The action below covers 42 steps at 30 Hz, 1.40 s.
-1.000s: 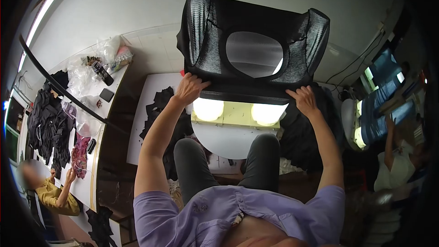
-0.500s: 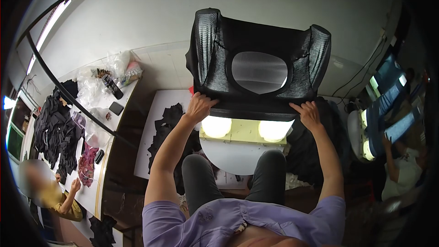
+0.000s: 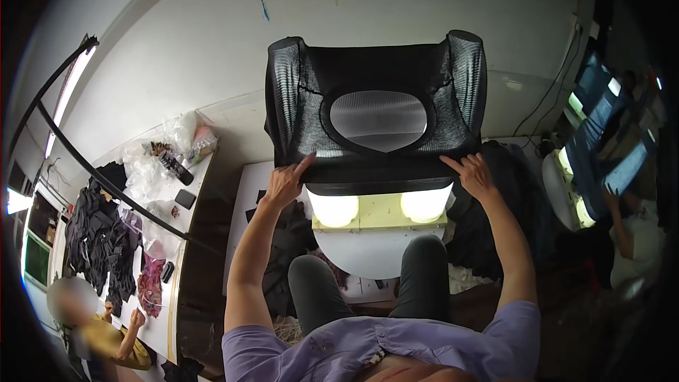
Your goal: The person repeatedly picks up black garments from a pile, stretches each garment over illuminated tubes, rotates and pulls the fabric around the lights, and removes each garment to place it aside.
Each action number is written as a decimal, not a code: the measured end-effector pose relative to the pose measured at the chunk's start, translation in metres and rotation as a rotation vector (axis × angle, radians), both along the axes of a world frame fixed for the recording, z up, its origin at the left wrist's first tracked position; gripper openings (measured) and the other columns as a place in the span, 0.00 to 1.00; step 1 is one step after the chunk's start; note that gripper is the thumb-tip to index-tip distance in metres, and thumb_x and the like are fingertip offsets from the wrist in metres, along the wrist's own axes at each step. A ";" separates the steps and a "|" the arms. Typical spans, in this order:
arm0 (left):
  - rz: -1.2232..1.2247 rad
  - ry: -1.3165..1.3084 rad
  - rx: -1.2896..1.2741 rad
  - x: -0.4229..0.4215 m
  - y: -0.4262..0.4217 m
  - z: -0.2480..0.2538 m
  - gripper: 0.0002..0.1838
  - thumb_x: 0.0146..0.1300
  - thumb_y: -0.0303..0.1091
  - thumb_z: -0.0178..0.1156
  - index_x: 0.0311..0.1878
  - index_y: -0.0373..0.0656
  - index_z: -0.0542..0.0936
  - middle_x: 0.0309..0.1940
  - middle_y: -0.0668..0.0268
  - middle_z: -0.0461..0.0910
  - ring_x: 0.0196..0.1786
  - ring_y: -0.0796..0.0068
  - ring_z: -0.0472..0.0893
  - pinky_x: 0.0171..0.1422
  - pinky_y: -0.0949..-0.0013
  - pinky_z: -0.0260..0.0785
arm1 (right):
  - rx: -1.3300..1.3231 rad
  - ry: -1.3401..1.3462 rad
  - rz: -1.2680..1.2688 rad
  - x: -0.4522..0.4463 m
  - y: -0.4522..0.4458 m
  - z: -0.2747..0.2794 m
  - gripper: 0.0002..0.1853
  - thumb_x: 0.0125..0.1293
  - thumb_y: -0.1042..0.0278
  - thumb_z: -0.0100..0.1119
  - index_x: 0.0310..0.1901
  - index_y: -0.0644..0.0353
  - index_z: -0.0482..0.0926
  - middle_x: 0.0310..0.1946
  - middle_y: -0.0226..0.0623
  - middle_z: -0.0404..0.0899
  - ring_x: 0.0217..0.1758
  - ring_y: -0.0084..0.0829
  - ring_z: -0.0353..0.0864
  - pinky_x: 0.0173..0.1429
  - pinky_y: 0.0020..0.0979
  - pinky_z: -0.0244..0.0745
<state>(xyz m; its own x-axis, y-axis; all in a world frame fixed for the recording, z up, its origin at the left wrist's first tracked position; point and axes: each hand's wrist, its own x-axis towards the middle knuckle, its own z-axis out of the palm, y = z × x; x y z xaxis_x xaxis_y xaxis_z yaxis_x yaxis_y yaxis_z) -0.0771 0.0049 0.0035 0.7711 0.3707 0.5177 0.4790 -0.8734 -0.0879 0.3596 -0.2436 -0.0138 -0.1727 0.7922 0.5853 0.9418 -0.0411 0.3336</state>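
A black knit top [image 3: 378,64] is stretched wide in front of me, above two glowing round lamps. Its sheer sleeves stand up at both sides, and finer ribbing shows through the round neck opening. My left hand [image 3: 284,184] grips the lower left edge of the top, index finger stretched along the fabric and the other fingers curled. At the lower right edge, my right hand [image 3: 474,175] holds the knit in the same way, its index finger pointing inward. Whatever supports the top from inside is hidden by the fabric.
The lamps [image 3: 334,211] sit on a pale yellow box [image 3: 378,221] over a white rounded board [image 3: 368,251]. Dark cloth heaps [image 3: 484,226] flank it. Left, a table [image 3: 173,290] bears black garments [image 3: 99,240] and plastic bags, with a person [image 3: 117,339] beside it. Another person [image 3: 640,237] works at right.
The view has shifted, so the room's contents sit differently in it. The top now appears more level and farther left and lower. Both my hands remain at its lower edge.
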 end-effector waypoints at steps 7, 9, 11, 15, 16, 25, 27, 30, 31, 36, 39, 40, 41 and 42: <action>0.418 -0.008 -0.071 0.007 0.000 0.036 0.55 0.47 0.26 0.64 0.72 0.37 0.38 0.30 0.48 0.79 0.29 0.47 0.80 0.31 0.52 0.71 | 0.100 0.019 0.071 0.002 0.012 -0.011 0.45 0.48 0.84 0.56 0.70 0.44 0.58 0.18 0.30 0.70 0.26 0.31 0.72 0.39 0.35 0.65; 0.497 -0.038 -0.152 0.011 -0.003 0.039 0.55 0.47 0.26 0.64 0.72 0.34 0.36 0.26 0.46 0.79 0.28 0.46 0.81 0.31 0.51 0.72 | 0.124 0.048 0.079 0.003 0.011 -0.011 0.44 0.48 0.84 0.55 0.70 0.49 0.57 0.17 0.29 0.68 0.25 0.31 0.71 0.38 0.34 0.64; 0.530 -0.074 -0.167 0.014 -0.002 0.036 0.53 0.48 0.26 0.61 0.71 0.32 0.36 0.24 0.46 0.79 0.27 0.45 0.81 0.32 0.50 0.72 | 0.129 0.036 0.067 0.005 0.010 -0.012 0.44 0.48 0.83 0.55 0.70 0.49 0.58 0.17 0.29 0.68 0.25 0.30 0.70 0.38 0.34 0.64; 0.587 -0.103 -0.197 0.023 0.004 0.033 0.50 0.50 0.26 0.57 0.70 0.30 0.36 0.23 0.45 0.79 0.27 0.45 0.81 0.33 0.49 0.72 | 0.134 0.016 0.057 0.007 0.007 -0.011 0.42 0.49 0.83 0.54 0.70 0.49 0.59 0.17 0.29 0.68 0.25 0.30 0.70 0.37 0.34 0.63; 0.590 -0.104 -0.194 0.023 0.003 0.032 0.49 0.50 0.26 0.56 0.70 0.29 0.36 0.23 0.44 0.79 0.27 0.45 0.81 0.33 0.49 0.72 | 0.142 0.007 0.059 0.008 0.007 -0.012 0.43 0.49 0.83 0.54 0.70 0.49 0.59 0.17 0.29 0.68 0.24 0.30 0.70 0.37 0.34 0.63; 0.603 -0.074 -0.180 0.023 0.003 0.034 0.46 0.51 0.26 0.55 0.70 0.30 0.42 0.25 0.44 0.79 0.30 0.44 0.81 0.38 0.48 0.72 | 0.099 0.004 -0.006 0.014 0.001 -0.019 0.41 0.53 0.80 0.53 0.71 0.51 0.54 0.20 0.33 0.72 0.26 0.31 0.73 0.40 0.34 0.68; 0.610 -0.069 -0.171 0.023 0.003 0.033 0.47 0.51 0.27 0.56 0.71 0.31 0.41 0.24 0.45 0.79 0.31 0.45 0.81 0.38 0.48 0.72 | 0.079 0.016 -0.008 0.014 -0.001 -0.017 0.41 0.53 0.80 0.53 0.71 0.52 0.54 0.21 0.33 0.73 0.26 0.31 0.74 0.41 0.34 0.68; 0.603 -0.040 -0.159 0.023 0.002 0.032 0.49 0.50 0.28 0.58 0.71 0.32 0.39 0.23 0.46 0.79 0.30 0.46 0.81 0.37 0.50 0.72 | 0.147 0.009 -0.020 0.019 0.000 -0.024 0.36 0.54 0.80 0.53 0.68 0.59 0.59 0.22 0.35 0.75 0.27 0.32 0.76 0.42 0.34 0.69; 0.587 -0.031 -0.170 0.023 0.001 0.031 0.50 0.50 0.28 0.59 0.71 0.33 0.39 0.23 0.46 0.79 0.30 0.46 0.81 0.37 0.50 0.72 | 0.138 0.006 -0.041 0.021 0.000 -0.027 0.34 0.54 0.81 0.53 0.66 0.60 0.61 0.22 0.36 0.75 0.28 0.32 0.76 0.42 0.34 0.69; 0.542 0.016 -0.212 0.029 -0.010 0.030 0.55 0.44 0.24 0.60 0.72 0.34 0.37 0.25 0.45 0.79 0.28 0.47 0.81 0.31 0.52 0.72 | 0.185 -0.041 -0.061 0.022 -0.001 -0.022 0.22 0.55 0.80 0.54 0.54 0.64 0.71 0.22 0.39 0.76 0.28 0.35 0.77 0.41 0.36 0.70; 0.437 -0.043 -0.176 0.023 -0.011 0.026 0.57 0.43 0.24 0.62 0.72 0.37 0.35 0.23 0.48 0.78 0.26 0.48 0.80 0.29 0.53 0.71 | 0.095 0.049 -0.006 0.017 0.006 -0.017 0.32 0.42 0.83 0.60 0.55 0.66 0.68 0.25 0.42 0.75 0.32 0.41 0.76 0.45 0.40 0.68; 0.409 -0.063 -0.173 0.023 -0.012 0.026 0.57 0.43 0.24 0.62 0.72 0.37 0.34 0.23 0.49 0.78 0.26 0.48 0.80 0.29 0.53 0.71 | 0.090 0.046 -0.002 0.017 0.008 -0.015 0.32 0.42 0.83 0.60 0.55 0.65 0.68 0.25 0.42 0.75 0.32 0.41 0.76 0.45 0.40 0.68; 0.374 -0.081 -0.169 0.022 -0.013 0.026 0.58 0.43 0.24 0.63 0.72 0.38 0.34 0.22 0.50 0.78 0.25 0.48 0.79 0.29 0.54 0.71 | 0.086 0.046 -0.004 0.015 0.008 -0.012 0.32 0.42 0.83 0.60 0.55 0.65 0.68 0.26 0.42 0.75 0.33 0.41 0.76 0.46 0.40 0.68; 0.386 -0.081 -0.171 0.020 -0.013 0.025 0.58 0.43 0.25 0.63 0.72 0.38 0.34 0.23 0.50 0.78 0.25 0.48 0.79 0.29 0.54 0.71 | 0.084 0.048 -0.014 0.014 0.007 -0.009 0.32 0.42 0.83 0.60 0.55 0.65 0.68 0.26 0.42 0.75 0.33 0.41 0.77 0.46 0.40 0.68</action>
